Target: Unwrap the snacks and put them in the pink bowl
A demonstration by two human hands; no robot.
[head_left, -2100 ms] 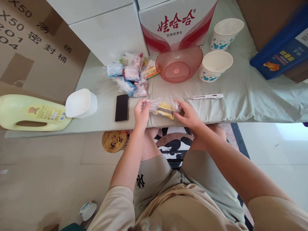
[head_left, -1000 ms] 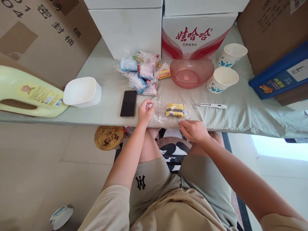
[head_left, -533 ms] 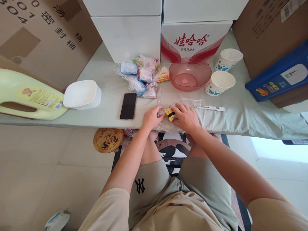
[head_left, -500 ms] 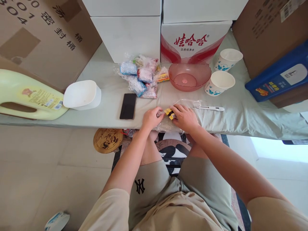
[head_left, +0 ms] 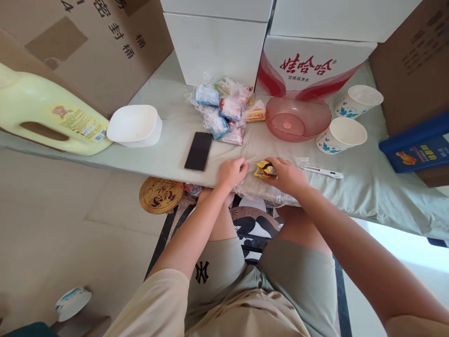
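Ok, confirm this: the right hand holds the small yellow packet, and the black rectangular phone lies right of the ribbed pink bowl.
One correction: in the head view, the black phone lies left of the pink bowl; the right hand does hold the yellow packet.

The small yellow foil-like packet [head_left: 261, 169] has a black band across it, dark printing and a creased end; it is held tilted, its right part covered, close to the front edge of the cloth-covered table [head_left: 171, 145]. Whether it touches the surface is unclear. The crumpled, see-through plastic film [head_left: 257, 189] spreads loosely under and around it, one portion pinched at the left, and its near side reaches the table's front edge, apparently sagging over.
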